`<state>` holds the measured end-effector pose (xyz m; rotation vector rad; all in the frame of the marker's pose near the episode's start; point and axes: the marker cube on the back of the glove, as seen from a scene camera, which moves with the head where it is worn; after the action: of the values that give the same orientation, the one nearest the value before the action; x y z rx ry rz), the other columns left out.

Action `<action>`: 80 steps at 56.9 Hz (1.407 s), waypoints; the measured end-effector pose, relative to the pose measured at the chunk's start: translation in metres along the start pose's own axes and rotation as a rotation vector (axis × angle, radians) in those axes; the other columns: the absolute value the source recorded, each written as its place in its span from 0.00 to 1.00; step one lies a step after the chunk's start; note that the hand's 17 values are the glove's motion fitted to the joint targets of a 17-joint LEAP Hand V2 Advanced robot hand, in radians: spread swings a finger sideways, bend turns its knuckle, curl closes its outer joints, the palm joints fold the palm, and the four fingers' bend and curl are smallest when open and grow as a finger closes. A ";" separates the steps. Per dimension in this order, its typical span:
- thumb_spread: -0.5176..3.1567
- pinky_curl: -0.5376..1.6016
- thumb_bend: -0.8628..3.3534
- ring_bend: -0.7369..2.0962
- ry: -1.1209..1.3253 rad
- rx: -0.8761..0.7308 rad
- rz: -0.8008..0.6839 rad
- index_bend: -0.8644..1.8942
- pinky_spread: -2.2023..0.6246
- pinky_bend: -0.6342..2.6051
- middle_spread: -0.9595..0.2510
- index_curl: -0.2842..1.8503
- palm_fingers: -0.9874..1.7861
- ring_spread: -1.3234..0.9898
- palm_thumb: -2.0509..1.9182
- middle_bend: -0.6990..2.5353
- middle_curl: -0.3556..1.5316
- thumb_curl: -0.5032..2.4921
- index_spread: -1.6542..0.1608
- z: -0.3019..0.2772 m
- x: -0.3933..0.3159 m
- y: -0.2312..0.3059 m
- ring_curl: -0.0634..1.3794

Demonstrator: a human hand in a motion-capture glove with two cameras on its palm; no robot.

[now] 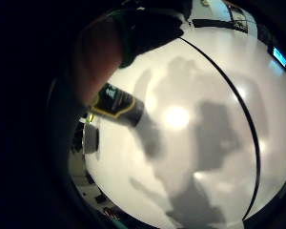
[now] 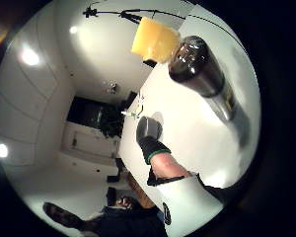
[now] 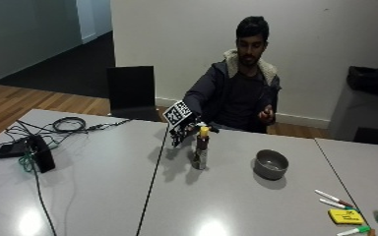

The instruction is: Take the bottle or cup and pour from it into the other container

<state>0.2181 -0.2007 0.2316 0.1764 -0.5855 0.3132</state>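
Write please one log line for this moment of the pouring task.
phase: reaching | right hand: beside bottle, contact unclear | bottle: upright on table, yellow cap on | bowl: apart from bottle | pour: not begun

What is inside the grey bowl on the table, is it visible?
From the outside view, the grey bowl shows only a dark hollow; its near wall hides the bottom, so any contents cannot be told. It stands apart from the bottle.

An office meeting room: plain grey tables [image 3: 97,187], markers [image 3: 333,198], bare white walls, wood floor.
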 end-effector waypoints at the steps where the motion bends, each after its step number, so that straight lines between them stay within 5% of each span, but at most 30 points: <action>1: 0.36 0.38 0.20 0.33 -0.012 0.022 0.089 0.36 0.91 0.33 0.89 0.28 0.45 0.67 0.64 0.29 0.37 0.30 0.78 0.003 -0.003 -0.004 0.14; 4: 0.35 0.38 0.20 0.33 -0.065 0.054 0.173 0.36 0.91 0.33 0.89 0.27 0.44 0.67 0.64 0.29 0.37 0.30 0.78 0.011 -0.003 -0.014 0.14; 23: 0.34 0.38 0.20 0.37 -0.302 0.090 0.155 0.35 0.91 0.35 0.86 0.25 0.50 0.67 0.67 0.30 0.37 0.30 0.79 0.045 0.005 -0.041 0.19; 45: 0.30 0.39 0.21 0.47 -0.393 0.218 0.133 0.37 0.81 0.34 0.61 0.28 0.82 0.50 0.77 0.33 0.40 0.34 0.75 0.060 0.005 -0.050 0.30; 74: 0.21 0.41 0.20 0.50 -0.303 0.257 -0.018 0.37 0.72 0.35 0.60 0.31 0.82 0.49 0.78 0.37 0.45 0.38 0.76 0.005 -0.070 -0.053 0.34; 80: 0.21 0.41 0.20 0.50 -0.163 0.004 -0.193 0.37 0.72 0.35 0.60 0.32 0.82 0.49 0.78 0.37 0.45 0.39 0.76 -0.025 -0.101 -0.032 0.34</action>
<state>0.1622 -0.2485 0.1520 0.2625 -0.7239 0.1135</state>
